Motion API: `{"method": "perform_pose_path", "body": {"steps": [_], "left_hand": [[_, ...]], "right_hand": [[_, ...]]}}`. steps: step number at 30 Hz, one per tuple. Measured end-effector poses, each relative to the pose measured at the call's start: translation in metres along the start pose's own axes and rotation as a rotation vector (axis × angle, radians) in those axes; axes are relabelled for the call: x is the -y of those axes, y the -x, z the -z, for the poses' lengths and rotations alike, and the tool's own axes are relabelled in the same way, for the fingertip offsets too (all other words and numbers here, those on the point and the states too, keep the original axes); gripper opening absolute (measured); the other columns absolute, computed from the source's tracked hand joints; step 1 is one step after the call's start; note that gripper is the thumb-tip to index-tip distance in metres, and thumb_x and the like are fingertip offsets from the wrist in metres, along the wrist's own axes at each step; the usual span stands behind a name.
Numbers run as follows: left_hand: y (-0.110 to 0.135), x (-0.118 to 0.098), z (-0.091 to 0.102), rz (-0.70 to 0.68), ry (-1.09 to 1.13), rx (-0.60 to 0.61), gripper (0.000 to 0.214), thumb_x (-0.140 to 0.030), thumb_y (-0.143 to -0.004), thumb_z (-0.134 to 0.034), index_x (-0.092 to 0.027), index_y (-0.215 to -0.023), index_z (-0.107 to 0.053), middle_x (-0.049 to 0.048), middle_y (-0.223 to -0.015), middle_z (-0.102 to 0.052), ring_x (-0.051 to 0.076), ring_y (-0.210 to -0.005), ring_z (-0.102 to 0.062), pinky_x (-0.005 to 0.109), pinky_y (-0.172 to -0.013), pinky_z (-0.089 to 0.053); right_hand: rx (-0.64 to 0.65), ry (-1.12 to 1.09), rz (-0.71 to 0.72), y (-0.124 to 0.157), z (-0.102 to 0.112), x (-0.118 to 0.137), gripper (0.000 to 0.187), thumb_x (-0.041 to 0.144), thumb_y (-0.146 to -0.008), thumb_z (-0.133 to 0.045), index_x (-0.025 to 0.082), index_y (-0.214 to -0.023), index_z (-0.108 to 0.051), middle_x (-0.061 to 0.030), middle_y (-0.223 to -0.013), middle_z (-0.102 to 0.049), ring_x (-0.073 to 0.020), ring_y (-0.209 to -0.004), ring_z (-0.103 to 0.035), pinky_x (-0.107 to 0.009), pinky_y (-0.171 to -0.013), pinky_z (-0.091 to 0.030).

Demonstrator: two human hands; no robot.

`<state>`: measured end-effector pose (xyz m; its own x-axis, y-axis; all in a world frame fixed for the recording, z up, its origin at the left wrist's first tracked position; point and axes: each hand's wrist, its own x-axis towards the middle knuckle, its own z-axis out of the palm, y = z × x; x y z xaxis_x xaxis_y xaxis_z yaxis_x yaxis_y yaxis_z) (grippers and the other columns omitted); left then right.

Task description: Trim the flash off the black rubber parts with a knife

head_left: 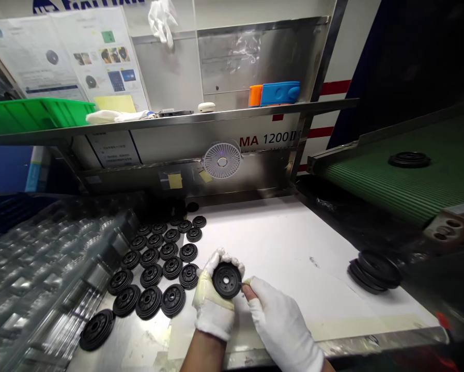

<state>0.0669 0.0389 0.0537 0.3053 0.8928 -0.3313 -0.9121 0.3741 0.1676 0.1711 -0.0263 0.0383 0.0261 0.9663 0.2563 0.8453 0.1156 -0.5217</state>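
I saw the black disc [226, 279] cupped in my left hand [213, 305], fingers curled behind it, while my right hand [280, 323] pinched its rim. Left of the hands, rows of discs [158, 268] lay on the bench [286, 243]. To the right a stack [374, 269] waited, with one belt disc [409, 159] beyond. I judged much done, some left.

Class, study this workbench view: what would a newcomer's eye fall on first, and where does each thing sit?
At bottom centre, the gloved left hand holds a black disc, with the gloved right hand touching its edge. Left of them, rows of matching discs lie on the white bench. At right, a green conveyor belt carries one more disc.
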Motion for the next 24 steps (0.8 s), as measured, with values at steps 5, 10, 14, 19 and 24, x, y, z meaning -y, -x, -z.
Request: {"method": "perform_pose_path", "body": {"steps": [5, 10, 14, 19, 24], "left_hand": [[-0.002, -0.002, 0.001, 0.012, 0.014, -0.018, 0.006, -0.009, -0.073, -0.056, -0.014, -0.071, -0.056, 0.0015, -0.065, -0.054, 0.013, -0.065, -0.054, 0.03, -0.067, -0.048], [0.002, -0.004, -0.003, 0.017, -0.021, -0.019, 0.009, -0.011, -0.075, -0.053, -0.014, -0.068, -0.056, 0.0019, -0.065, -0.054, 0.014, -0.066, -0.055, 0.033, -0.072, -0.049], [0.007, -0.005, -0.009, -0.051, -0.086, -0.062, 0.007, -0.015, -0.075, -0.054, -0.014, -0.069, -0.058, 0.0028, -0.066, -0.055, 0.016, -0.067, -0.056, 0.035, -0.071, -0.049], [0.009, -0.003, -0.008, -0.074, -0.108, -0.134, 0.005, -0.018, -0.073, -0.055, -0.015, -0.071, -0.059, 0.0044, -0.068, -0.058, 0.019, -0.068, -0.059, 0.041, -0.071, -0.049], [0.014, 0.007, -0.015, -0.08, -0.115, -0.142, 0.007, -0.019, -0.069, -0.06, -0.014, -0.074, -0.058, 0.0048, -0.071, -0.06, 0.02, -0.072, -0.061, 0.04, -0.073, -0.049]], "right_hand": [[0.073, -0.018, 0.041, 0.007, 0.009, 0.006, 0.023, 0.032, -0.089, -0.034, 0.025, -0.071, -0.047, 0.0027, -0.067, -0.057, -0.016, -0.059, -0.052, -0.027, -0.052, -0.032], [0.006, -0.026, -0.068, 0.006, 0.017, -0.004, 0.029, 0.038, -0.09, -0.033, 0.025, -0.068, -0.046, 0.0043, -0.062, -0.055, -0.0152, -0.057, -0.052, -0.026, -0.051, -0.036], [-0.156, 0.142, -0.038, 0.0, 0.02, -0.028, 0.024, 0.029, -0.081, -0.045, 0.023, -0.104, -0.049, -0.0006, -0.079, -0.059, -0.0182, -0.066, -0.058, -0.03, -0.059, -0.044], [-0.356, 0.215, -0.063, -0.005, 0.028, -0.063, 0.03, 0.019, -0.077, -0.038, 0.02, -0.105, -0.05, -0.0066, -0.095, -0.058, -0.0229, -0.085, -0.059, -0.037, -0.074, -0.047], [-0.247, -0.174, -0.217, 0.007, 0.033, -0.088, 0.027, 0.036, -0.083, -0.038, 0.022, -0.099, -0.055, -0.004, -0.08, -0.064, -0.0203, -0.072, -0.062, -0.032, -0.065, -0.051]]}}
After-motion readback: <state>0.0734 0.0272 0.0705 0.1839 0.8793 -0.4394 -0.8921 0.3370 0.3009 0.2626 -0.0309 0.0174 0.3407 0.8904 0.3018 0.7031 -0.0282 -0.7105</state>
